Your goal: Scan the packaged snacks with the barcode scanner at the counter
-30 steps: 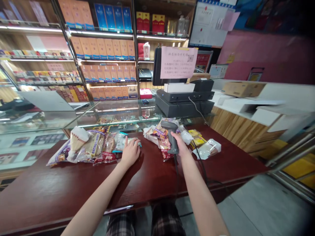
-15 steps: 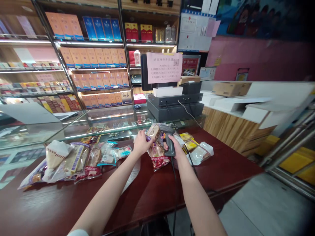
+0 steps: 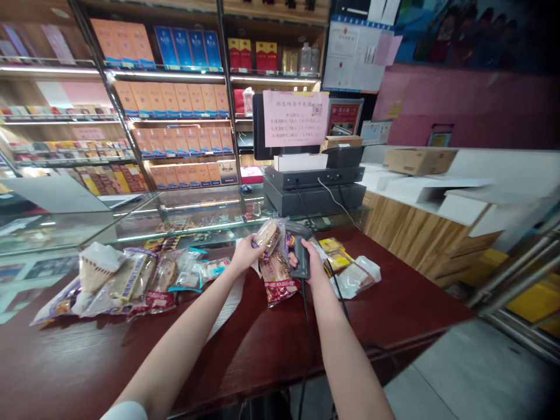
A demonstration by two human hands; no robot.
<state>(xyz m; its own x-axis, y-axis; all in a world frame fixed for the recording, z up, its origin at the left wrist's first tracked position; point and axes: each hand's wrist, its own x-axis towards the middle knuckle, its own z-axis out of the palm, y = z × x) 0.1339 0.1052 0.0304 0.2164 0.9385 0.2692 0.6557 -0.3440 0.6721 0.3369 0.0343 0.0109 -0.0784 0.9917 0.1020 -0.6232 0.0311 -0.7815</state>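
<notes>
Two bare forearms reach across a glossy, dark red wooden counter (image 3: 262,344). The right hand (image 3: 315,265) is wrapped round the grip of a dark grey plastic barcode scanner (image 3: 301,256), whose black cable (image 3: 304,306) drops toward the near edge. The left hand (image 3: 245,255) pinches a clear plastic pack of pale brown, nutty food (image 3: 268,235), just left of the scanner and above a red-bottomed clear pack (image 3: 280,289).

I judge the work to be midway: one pack is up by the scanner, others lie at both sides, and I cannot tell from here which have been read.

Left of the hands spreads a jumbled row: a white paper bag with brown stripes (image 3: 98,265), a clear pack with purple lettering (image 3: 137,277) and a turquoise-edged pack (image 3: 190,271). On the right lie yellow packets (image 3: 335,254) and a crumpled white bag (image 3: 359,277), with a second run of black cable in front of them; that and the overlapping wrappers could snag. Farther back stand a glass display case (image 3: 196,204), a black register box (image 3: 312,198) and shelved orange cartons (image 3: 175,99)
</notes>
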